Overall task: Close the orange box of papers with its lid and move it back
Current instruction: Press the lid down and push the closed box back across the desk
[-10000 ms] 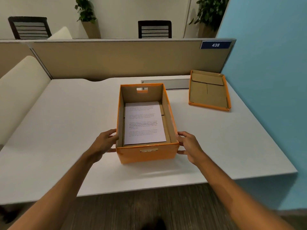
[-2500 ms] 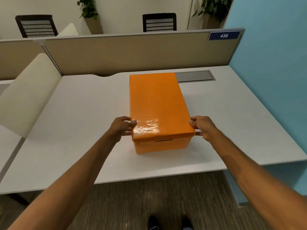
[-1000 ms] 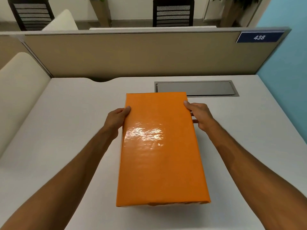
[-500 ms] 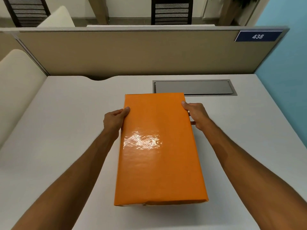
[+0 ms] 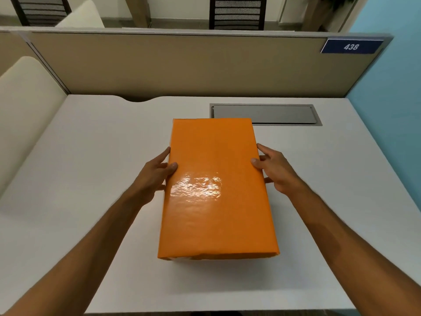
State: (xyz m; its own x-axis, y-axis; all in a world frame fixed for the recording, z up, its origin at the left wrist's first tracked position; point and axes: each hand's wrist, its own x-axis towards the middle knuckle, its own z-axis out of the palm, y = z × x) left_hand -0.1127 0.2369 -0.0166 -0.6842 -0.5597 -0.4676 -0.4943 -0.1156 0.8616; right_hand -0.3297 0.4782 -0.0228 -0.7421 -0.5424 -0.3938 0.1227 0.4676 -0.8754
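white desk [image 5: 91, 156] runs along a beige partition [image 5: 182, 65] carrying a blue plate marked 438 [image 5: 351, 46]. orange box [image 5: 216, 190] sits mid-desk, lid [image 5: 211, 156] fully seated, glossy top glaring; its far right corner just overlaps a grey cable hatch [image 5: 284, 114]. left hand [image 5: 152, 176] and right hand [image 5: 276, 169] flank the box, fingers spread, thumbs lying on the lid's edges, other fingers against its sides; firmness of grip cannot be told.

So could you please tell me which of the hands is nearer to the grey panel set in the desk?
Right. The right hand is just below the grey panel; the left hand is across the orange box.
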